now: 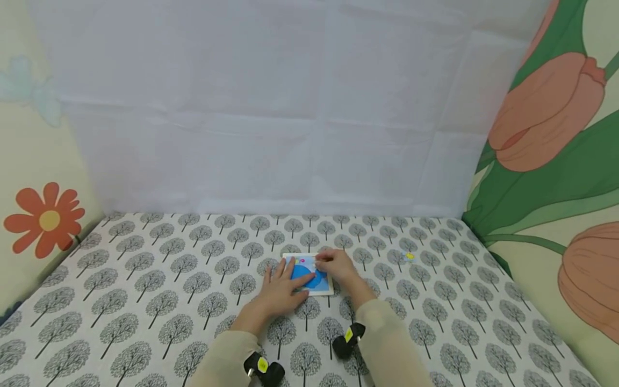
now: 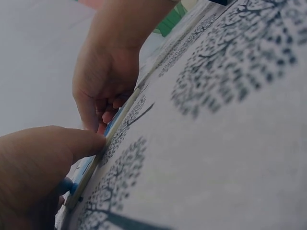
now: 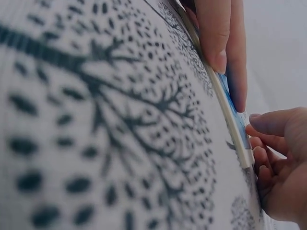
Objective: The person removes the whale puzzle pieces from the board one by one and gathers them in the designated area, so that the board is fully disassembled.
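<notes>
A small flat picture board (image 1: pixel 329 287) with a pale border and a large blue shape lies on the table. My left hand (image 1: pixel 280 288) rests on its left side, fingers spread over the picture. In the left wrist view, the left thumb (image 2: pixel 88 143) lies at the board's near edge. My right hand (image 1: pixel 337 265) is bent over the board's upper right part, thumb and index fingertips brought together at a small pale piece. In the right wrist view, the right thumb (image 3: pixel 271 122) is close above the index finger, and the other fingers curl beside the board's end; the piece is mostly hidden.
A small loose piece with yellow and pale blue (image 1: pixel 409 256) lies to the right of the board. The tree-print cloth (image 1: pixel 193 285) covers the table, and a white sheet (image 1: pixel 271 107) hangs behind it. Each wrist wears a black device (image 1: pixel 349 341).
</notes>
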The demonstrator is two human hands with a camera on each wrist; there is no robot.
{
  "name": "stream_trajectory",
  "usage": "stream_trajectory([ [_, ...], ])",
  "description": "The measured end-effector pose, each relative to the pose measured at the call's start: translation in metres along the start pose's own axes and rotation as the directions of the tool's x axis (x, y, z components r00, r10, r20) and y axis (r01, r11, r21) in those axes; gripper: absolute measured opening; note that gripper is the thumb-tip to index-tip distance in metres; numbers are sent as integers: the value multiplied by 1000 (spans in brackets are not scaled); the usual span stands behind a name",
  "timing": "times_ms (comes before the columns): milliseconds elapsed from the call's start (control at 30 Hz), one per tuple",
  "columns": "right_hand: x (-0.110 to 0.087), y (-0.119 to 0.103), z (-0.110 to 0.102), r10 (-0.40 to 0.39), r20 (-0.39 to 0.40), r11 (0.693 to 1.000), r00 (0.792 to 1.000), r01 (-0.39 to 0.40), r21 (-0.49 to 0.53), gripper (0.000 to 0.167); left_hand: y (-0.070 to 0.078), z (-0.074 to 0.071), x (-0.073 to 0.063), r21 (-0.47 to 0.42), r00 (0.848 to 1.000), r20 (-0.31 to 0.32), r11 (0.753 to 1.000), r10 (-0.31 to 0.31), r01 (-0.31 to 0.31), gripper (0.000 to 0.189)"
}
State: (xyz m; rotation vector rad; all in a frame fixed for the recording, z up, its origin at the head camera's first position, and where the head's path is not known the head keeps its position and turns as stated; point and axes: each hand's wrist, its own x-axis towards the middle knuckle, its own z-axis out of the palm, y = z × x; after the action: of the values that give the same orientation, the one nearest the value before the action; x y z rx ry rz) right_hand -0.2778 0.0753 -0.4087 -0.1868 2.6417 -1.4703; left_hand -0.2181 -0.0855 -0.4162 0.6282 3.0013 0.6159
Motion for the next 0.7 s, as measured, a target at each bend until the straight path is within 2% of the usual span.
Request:
stream_trajectory([
  [467,4,4,3,8,-21,998,1000,-10,-69,17,0,-3,-5,-3,1000,20,1000,-2,2,43],
  [700,2,4,6,-4,-44,994,999,-1,-113,16,-2,0,-8,-5,1000,-9,1000,13,-13,43],
])
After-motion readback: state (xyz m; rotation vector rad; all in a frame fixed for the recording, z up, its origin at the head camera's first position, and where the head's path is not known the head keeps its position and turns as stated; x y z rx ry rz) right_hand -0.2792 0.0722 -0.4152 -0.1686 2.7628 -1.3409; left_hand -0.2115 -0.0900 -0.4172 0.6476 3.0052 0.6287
